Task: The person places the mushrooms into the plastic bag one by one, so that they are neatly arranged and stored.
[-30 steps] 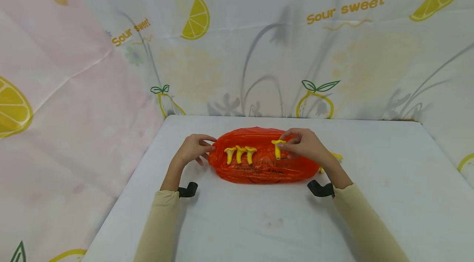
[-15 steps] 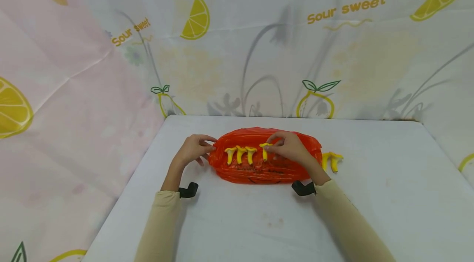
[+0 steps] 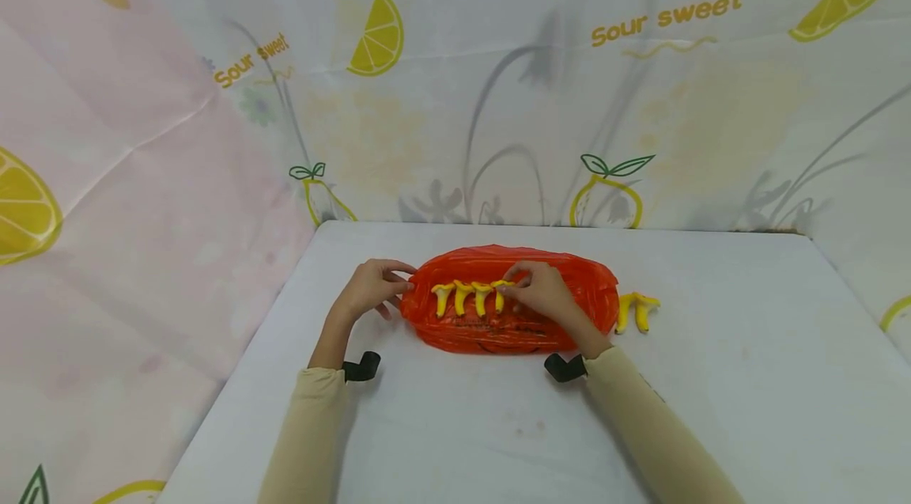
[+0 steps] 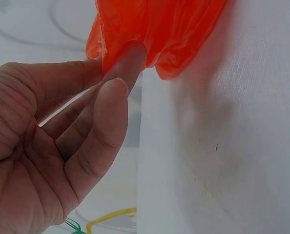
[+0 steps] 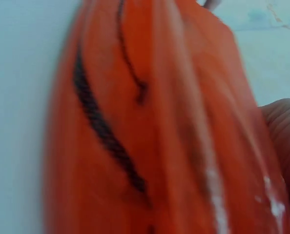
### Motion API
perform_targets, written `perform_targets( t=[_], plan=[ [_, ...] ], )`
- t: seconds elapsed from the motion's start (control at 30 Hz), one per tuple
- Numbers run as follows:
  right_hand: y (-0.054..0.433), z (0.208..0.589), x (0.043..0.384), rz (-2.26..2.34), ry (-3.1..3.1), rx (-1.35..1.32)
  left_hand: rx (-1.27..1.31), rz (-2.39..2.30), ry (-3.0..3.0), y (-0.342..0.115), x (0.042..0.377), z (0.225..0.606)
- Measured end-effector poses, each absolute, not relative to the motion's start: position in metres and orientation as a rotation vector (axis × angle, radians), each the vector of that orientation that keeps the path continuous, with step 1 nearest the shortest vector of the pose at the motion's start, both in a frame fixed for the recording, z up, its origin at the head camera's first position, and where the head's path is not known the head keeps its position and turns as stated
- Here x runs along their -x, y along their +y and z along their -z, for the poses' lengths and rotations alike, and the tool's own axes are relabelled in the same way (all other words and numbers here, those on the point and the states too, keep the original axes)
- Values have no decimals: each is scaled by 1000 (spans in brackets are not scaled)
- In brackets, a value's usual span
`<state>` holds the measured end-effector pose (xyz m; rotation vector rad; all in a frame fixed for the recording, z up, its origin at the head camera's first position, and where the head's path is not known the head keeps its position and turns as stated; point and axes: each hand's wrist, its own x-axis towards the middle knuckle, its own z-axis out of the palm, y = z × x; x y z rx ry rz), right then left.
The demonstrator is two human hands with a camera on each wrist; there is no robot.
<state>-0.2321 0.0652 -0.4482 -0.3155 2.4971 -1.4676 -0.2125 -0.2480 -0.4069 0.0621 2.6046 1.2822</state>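
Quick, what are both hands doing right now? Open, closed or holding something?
Left hand: holding the left end of the red bag.
Right hand: pinching a yellow mushroom-shaped piece.

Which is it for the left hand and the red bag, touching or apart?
Touching: in the left wrist view, plastic at the edge of the red bag lies against fingers of the left hand.

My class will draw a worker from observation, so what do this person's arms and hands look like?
The left hand and right hand are bare, with no gloves. The left sleeve and right sleeve are plain cream, long, ending near the wrists. Each wrist bears a black, bent, pipe-like fitting: left fitting, right fitting. No cables show.
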Motion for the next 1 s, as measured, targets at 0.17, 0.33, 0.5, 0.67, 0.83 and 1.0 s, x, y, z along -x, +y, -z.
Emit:
perform_targets(
  t=[0.17, 0.33, 0.5, 0.67, 0.83, 1.0],
  plan=[
    [60, 452, 229, 1431, 2555, 309, -48, -1268, 2601, -248, 213, 408],
    [57, 452, 228, 1392, 2602, 307, -52, -1262, 2609, -248, 213, 409],
    [57, 449, 227, 1320, 2628, 328, -59, -1266, 2607, -247, 212, 408],
    [66, 441, 226, 1289, 2650, 378, -61, -1274, 2602, -247, 212, 406],
    [80, 430, 225, 1302, 2638, 435, -65, -1286, 2597, -247, 212, 405],
    [98, 426, 226, 1333, 2620, 568, -68, -1281, 2604, -248, 213, 406]
  ],
)
